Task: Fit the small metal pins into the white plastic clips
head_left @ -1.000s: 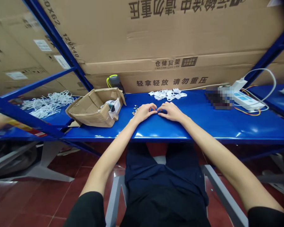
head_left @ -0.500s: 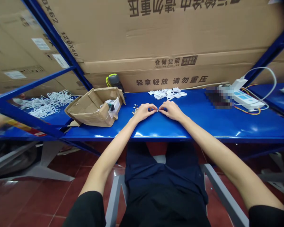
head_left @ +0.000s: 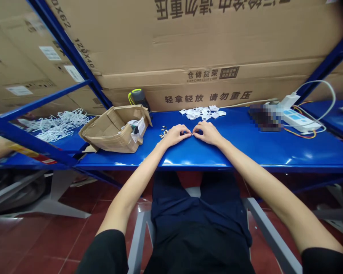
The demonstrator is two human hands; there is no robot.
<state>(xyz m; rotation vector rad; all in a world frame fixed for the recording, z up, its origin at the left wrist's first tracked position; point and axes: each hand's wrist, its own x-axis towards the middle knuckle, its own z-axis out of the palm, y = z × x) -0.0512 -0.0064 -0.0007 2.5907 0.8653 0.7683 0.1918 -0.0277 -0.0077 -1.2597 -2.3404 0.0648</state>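
Note:
My left hand (head_left: 175,134) and my right hand (head_left: 206,132) rest side by side on the blue shelf (head_left: 246,148), fingertips pinched and almost touching. Between the two pinches sits a tiny pale part (head_left: 191,133), too small to name. A small heap of metal screws (head_left: 163,131) lies just left of my left hand. A pile of small white plastic pieces (head_left: 202,112) lies behind my hands near the cartons.
An open cardboard box (head_left: 114,129) stands to the left, with a dark bottle (head_left: 139,98) behind it. White hangers (head_left: 55,123) lie farther left. A white power strip (head_left: 298,120) with cables sits at the right. Big cartons (head_left: 205,49) wall the back.
Both hands shifted slightly and drew their pinched fingertips closer together over the tiny part. Nothing else moved.

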